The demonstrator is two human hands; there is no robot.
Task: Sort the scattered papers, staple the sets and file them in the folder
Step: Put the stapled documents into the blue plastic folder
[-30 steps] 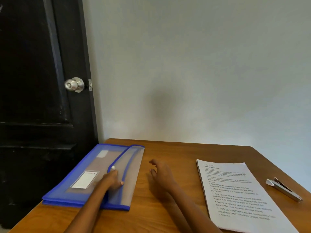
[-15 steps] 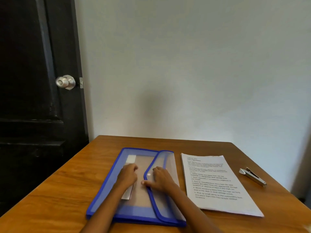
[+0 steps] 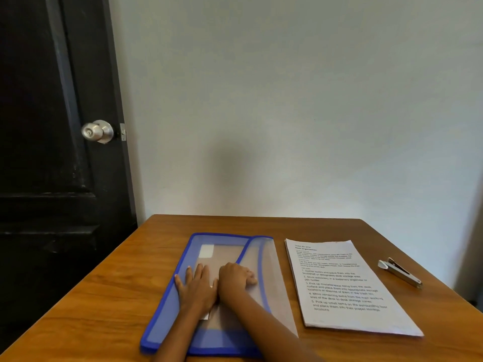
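Both hands lay on a translucent blue-edged plastic folder (image 3: pixel 167 307) at tabletop (image 3: pixel 104 296) centre: left hand (image 3: pixel 197 286) flat, fingers straight; right hand (image 3: pixel 235 279) w/ curled fingers pressing the flap. Printed white paper stack (image 3: pixel 345 286) just right; silver metal stapler (image 3: pixel 400 272) beyond.

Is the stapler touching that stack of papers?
Apart. The head view shows bare wooden table between the stapler and the right edge of the stack of papers.

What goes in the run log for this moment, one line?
left hand flat on folder | right hand pressing flap | papers stacked beside folder, unfiled | stapler idle
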